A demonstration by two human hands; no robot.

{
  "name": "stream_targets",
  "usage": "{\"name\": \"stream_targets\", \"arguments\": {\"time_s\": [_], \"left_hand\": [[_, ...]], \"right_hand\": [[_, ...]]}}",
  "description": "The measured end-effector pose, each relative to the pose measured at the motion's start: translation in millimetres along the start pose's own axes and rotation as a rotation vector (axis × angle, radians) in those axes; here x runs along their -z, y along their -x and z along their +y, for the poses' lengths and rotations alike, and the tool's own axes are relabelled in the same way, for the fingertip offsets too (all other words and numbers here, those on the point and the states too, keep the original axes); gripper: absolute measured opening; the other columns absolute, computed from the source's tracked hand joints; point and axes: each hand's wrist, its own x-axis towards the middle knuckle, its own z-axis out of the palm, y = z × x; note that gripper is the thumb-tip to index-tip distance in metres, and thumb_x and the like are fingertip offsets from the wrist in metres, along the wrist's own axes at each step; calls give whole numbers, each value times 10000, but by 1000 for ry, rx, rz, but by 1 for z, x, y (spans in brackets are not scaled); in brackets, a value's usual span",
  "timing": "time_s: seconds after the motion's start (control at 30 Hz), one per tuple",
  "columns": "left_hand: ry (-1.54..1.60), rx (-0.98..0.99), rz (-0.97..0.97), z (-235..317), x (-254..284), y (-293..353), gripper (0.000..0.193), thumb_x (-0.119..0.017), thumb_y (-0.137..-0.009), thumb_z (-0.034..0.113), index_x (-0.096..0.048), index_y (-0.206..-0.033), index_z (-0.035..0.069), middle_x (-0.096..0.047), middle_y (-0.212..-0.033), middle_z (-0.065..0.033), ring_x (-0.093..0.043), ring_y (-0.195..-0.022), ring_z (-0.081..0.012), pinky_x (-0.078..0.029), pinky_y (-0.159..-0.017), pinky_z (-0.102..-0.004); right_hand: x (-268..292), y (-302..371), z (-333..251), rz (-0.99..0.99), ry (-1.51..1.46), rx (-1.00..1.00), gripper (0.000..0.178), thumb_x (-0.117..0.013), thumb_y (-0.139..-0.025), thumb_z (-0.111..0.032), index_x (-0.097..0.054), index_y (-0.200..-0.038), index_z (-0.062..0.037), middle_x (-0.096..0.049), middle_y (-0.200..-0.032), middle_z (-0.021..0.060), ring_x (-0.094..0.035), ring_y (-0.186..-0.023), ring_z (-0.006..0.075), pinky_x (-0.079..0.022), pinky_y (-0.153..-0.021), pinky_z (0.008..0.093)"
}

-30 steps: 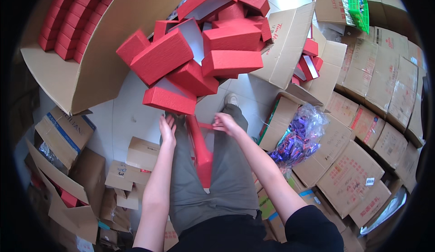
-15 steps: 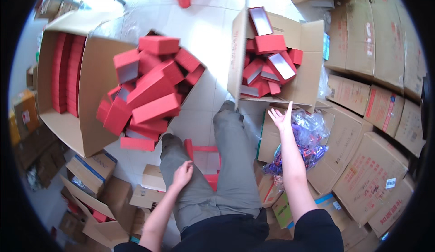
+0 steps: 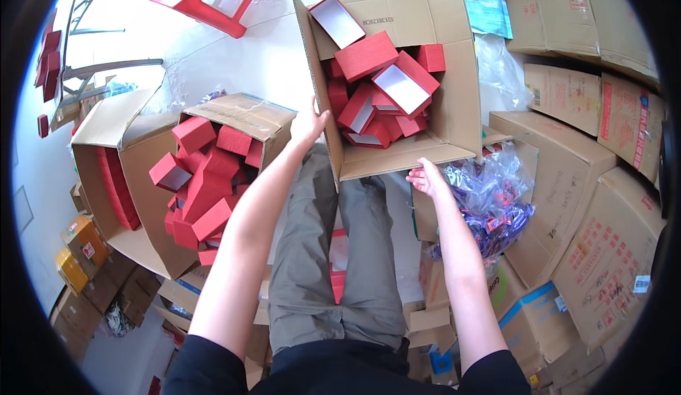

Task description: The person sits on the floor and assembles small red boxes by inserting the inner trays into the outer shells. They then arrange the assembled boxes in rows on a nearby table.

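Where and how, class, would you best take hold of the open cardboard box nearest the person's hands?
Probably by the left side and right side of the cardboard box, coming from outside. These two sides face each other, which should help balance the load. The loosely piled red boxes inside would give a poor hold.

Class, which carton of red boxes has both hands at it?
The upper-middle carton: left hand at its left flap, right hand at its near flap; the others, farther left, have neither.
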Motion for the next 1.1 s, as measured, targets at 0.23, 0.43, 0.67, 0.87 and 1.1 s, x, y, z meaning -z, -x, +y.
{"name": "stream_targets", "arguments": {"time_s": [0.23,0.43,0.67,0.87,1.1], "left_hand": [[-351,-60,-149,7,11,-23,407,-492,-766,329,-498,-996,-7,-614,-711,-155,-613,-719,-300,-480,-712,-383],[-350,-119,-117,-17,74,-47,400,-486,-770,328,-486,-1039,32,-599,-878,-205,-587,-816,-345,-464,-739,-417],[-157,-480,157,-96,112,7,209,-454,-752,203,-561,-910,116,-611,-741,-116,-605,-648,-280,-482,-522,-406],[297,-91,-88,-82,189,185,310,-447,-844,252,-467,-1127,129,-616,-864,-111,-607,-777,-271,-490,-669,-374],[287,349,-177,-81,168,298,340,-444,-849,216,-450,-1185,163,-618,-959,-29,-592,-870,-163,-452,-766,-276]], "right_hand": [[-3,7,24,24,-40,-37,303,-457,-814,-366,-463,-650,-112,-492,-551,8,-534,-503,159,-439,-469,267],[-52,12,29,-16,-190,-94,314,-460,-814,-382,-437,-634,-125,-469,-532,17,-516,-501,179,-427,-481,277],[-41,-25,37,-51,-339,26,456,-565,-779,-349,-424,-1144,-116,-420,-1214,50,-403,-1072,200,-342,-930,352],[-21,-38,-17,-144,-179,-29,321,-491,-752,-391,-411,-603,-118,-395,-469,17,-422,-423,188,-420,-428,285],[-114,-60,-161,-177,-337,153,323,-465,-786,-399,-403,-578,-161,-416,-493,-19,-473,-497,138,-370,-446,250]]}}
